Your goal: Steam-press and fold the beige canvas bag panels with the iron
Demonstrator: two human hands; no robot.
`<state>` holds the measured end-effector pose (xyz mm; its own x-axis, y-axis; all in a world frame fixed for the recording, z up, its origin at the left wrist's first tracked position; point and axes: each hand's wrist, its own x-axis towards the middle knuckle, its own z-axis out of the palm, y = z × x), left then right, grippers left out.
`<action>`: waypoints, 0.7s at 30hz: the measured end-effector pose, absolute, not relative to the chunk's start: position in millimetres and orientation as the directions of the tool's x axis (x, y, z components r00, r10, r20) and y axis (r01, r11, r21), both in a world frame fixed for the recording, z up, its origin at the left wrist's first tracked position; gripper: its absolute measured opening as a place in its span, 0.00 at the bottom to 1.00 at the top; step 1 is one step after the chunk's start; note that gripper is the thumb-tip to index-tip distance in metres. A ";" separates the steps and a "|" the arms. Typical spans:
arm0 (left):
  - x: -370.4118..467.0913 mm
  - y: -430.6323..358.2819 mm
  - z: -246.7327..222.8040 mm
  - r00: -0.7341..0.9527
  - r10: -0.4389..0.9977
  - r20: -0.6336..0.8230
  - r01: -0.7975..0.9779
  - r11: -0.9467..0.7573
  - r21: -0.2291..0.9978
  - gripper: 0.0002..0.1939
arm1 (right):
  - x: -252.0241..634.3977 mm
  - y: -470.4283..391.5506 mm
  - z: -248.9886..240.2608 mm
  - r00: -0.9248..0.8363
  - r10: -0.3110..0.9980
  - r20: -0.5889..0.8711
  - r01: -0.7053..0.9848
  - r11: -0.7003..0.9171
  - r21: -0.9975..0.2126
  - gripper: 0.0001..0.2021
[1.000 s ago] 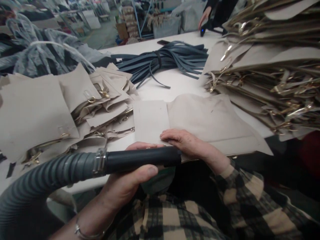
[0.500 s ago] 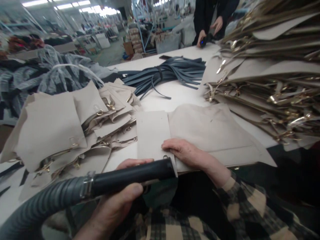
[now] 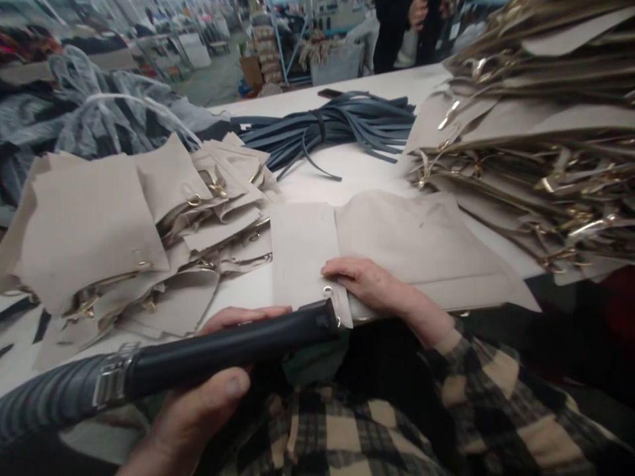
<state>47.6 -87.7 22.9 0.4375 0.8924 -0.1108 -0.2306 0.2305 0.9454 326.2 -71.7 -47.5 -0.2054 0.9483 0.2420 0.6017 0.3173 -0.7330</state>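
Note:
My left hand [image 3: 203,406] is wrapped round a black hose nozzle [image 3: 238,344], thumb on the near side and fingers behind. A metal clamp [image 3: 115,375] joins it to a grey ribbed hose [image 3: 44,403]. The nozzle's end lies over the near edge of a narrow beige panel [image 3: 303,248], beside a small metal ring [image 3: 327,291]. My right hand [image 3: 370,284] rests flat on that panel's right edge, fingers extended; its thumb is hidden. Under the wrist spreads a wider beige piece [image 3: 411,241] with a seam along its near side.
Beige pieces with metal rings [image 3: 94,225] are piled at left. A taller stack with gold clasps [image 3: 536,158] stands at right. Behind are a bundle of dark blue straps [image 3: 322,129], plastic-wrapped goods [image 3: 99,106] and a dark phone-like object [image 3: 331,93]. Another person [image 3: 397,33] stands across the table.
The nozzle has drawn left with my left hand, showing more of the panel's near corner. My right hand stays on the panel. The view has tilted down, and the other person's hands have risen.

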 end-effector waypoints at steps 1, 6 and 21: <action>47.7 -89.8 22.2 0.439 0.891 -0.117 -0.216 0.231 0.949 0.21 | 325.8 -71.9 -47.4 -0.205 0.948 0.243 0.602 0.318 -0.732 0.13; 65.4 -94.9 15.5 0.472 0.874 -0.115 -0.209 0.237 0.949 0.20 | 324.6 -72.6 -46.6 -0.204 0.949 0.241 0.618 0.316 -0.720 0.13; 62.3 -97.7 17.4 0.598 0.801 -0.017 -0.094 0.091 0.991 0.19 | 323.6 -71.4 -47.7 -0.173 0.954 0.245 0.595 0.300 -0.746 0.13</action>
<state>62.3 -97.7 17.4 0.5979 0.8014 -0.0168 -0.0936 0.0907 0.9915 323.6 -71.4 -47.7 -0.1734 0.9540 0.2448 0.5948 0.2995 -0.7460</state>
